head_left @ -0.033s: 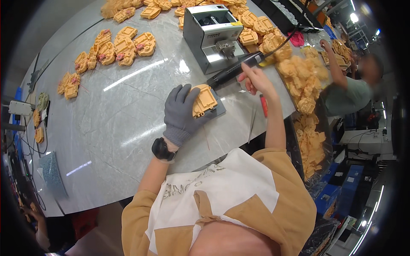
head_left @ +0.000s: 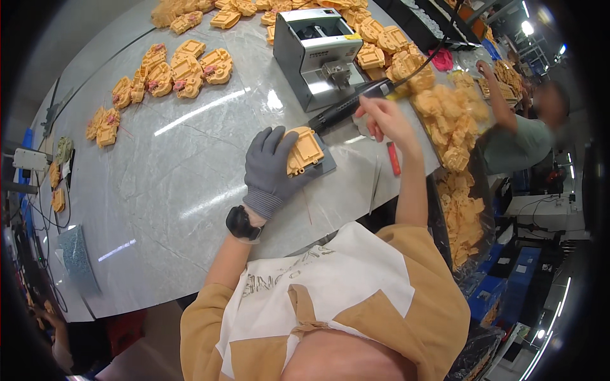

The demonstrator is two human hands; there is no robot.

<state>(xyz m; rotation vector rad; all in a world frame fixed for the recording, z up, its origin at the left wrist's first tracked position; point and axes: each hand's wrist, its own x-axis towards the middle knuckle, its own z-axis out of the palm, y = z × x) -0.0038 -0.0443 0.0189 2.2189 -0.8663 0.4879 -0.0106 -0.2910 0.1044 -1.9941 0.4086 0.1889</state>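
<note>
The orange part, probably light, stiff and best gripped by its edges, is held by the gloved left hand on a grey block; at two o'clock, the right hand is half-curled, its contents unclear.

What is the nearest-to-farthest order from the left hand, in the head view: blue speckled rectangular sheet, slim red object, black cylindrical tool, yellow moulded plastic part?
1. Yellow moulded plastic part: touching the left hand.
2. Black cylindrical tool: beyond, upper right.
3. Slim red object: farther right.
4. Blue speckled rectangular sheet: far lower left.
</note>
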